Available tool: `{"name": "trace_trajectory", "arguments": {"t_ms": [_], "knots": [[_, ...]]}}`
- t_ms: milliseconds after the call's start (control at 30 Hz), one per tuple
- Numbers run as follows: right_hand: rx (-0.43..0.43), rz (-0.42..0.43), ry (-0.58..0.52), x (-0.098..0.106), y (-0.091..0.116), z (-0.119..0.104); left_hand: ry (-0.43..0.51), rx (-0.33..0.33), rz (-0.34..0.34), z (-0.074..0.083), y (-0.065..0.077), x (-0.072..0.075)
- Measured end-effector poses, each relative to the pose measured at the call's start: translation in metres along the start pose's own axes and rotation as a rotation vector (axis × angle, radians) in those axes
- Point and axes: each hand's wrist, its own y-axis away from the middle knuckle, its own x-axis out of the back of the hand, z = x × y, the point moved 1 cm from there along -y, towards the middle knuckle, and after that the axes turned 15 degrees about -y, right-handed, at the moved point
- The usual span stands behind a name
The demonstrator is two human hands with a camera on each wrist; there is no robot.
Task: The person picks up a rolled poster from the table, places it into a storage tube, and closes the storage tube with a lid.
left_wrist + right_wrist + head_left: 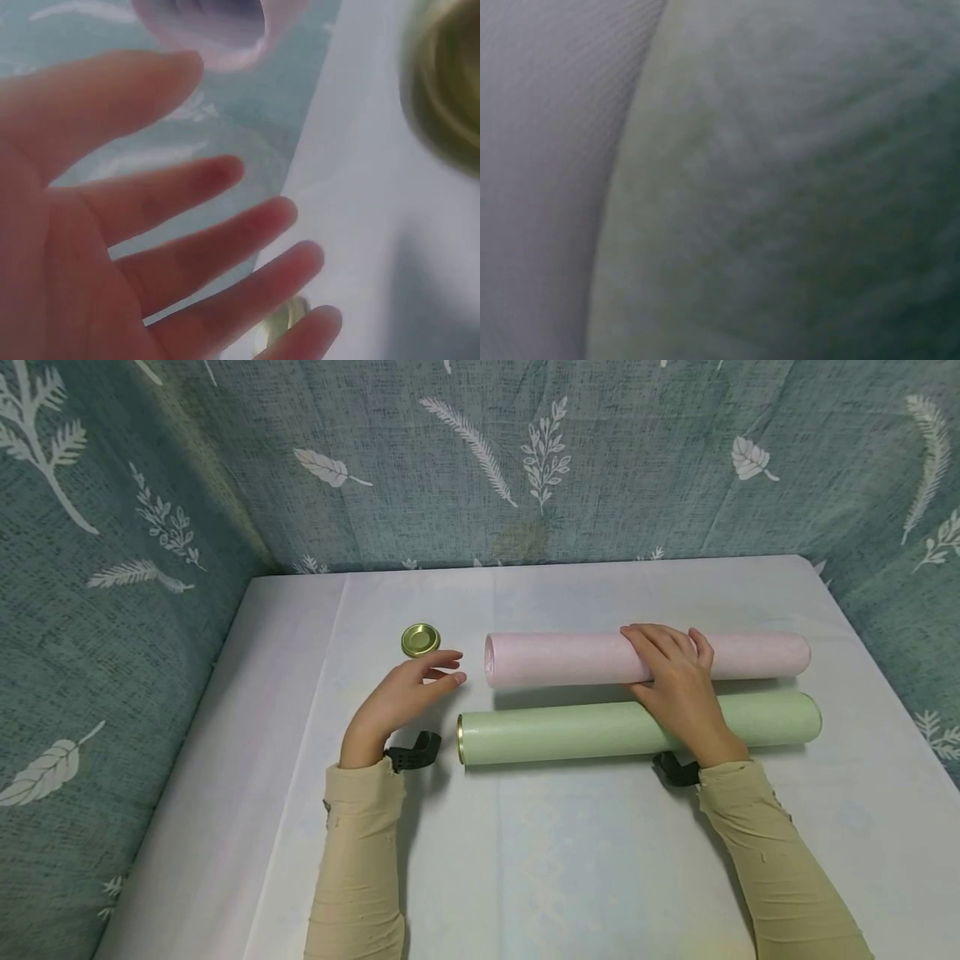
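A pink tube (562, 658) lies across the table, its hollow left end showing. The right hand (678, 685) grips it right of the middle, fingers over the top and thumb at the near side. A green tube (555, 732) with a gold metal rim lies nearer, under the right wrist; its surface (765, 187) fills much of the right wrist view, blurred. The left hand (408, 693), fingers spread and holding nothing, hovers left of the pink tube's open end (225, 60). Just beyond its fingers lies a round gold lid (421, 641).
A white cloth (562, 860) covers the table. Green curtains (600, 468) with white leaf prints hang behind the far edge and at both sides. Each wrist carries a black camera mount (415, 752).
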Motion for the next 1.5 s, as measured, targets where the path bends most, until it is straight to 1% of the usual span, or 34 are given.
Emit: {"name": "trace_trajectory", "arguments": {"t_ms": [133,267,367,433,500,633,833,967,1133,1367,1500], "knots": [[-0.003,-0.002,-0.001,0.0,0.0,0.0,-0.053,0.051,0.038,-0.008,0.001,0.002],[-0.004,-0.004,0.001,-0.001,0.001,0.001,-0.132,0.12,0.109,-0.016,0.001,0.004],[-0.002,-0.002,0.0,-0.001,0.001,0.001,-0.167,0.162,0.155,-0.023,0.001,0.004],[-0.001,-0.001,-0.003,-0.001,0.001,0.001,-0.176,0.179,0.17,-0.026,0.0,0.002],[0.0,0.0,-0.005,0.0,0.001,0.001,-0.189,0.173,0.176,-0.029,-0.002,-0.001],[0.001,0.001,-0.005,0.0,0.0,0.001,-0.21,0.168,0.17,-0.031,-0.007,-0.006],[0.007,0.003,-0.011,-0.001,-0.001,0.001,-0.245,0.152,0.124,-0.031,-0.01,-0.012],[0.002,-0.002,-0.005,-0.001,0.0,0.001,-0.283,0.164,0.128,-0.031,-0.009,-0.012],[-0.005,-0.003,-0.007,0.0,0.0,0.001,-0.311,0.229,0.142,-0.028,-0.006,-0.009],[-0.002,-0.002,-0.006,-0.001,0.0,0.001,-0.321,0.308,0.156,-0.028,-0.003,-0.008],[-0.004,-0.001,-0.005,-0.001,0.0,0.001,-0.416,0.344,0.105,-0.028,-0.004,-0.011]]}}
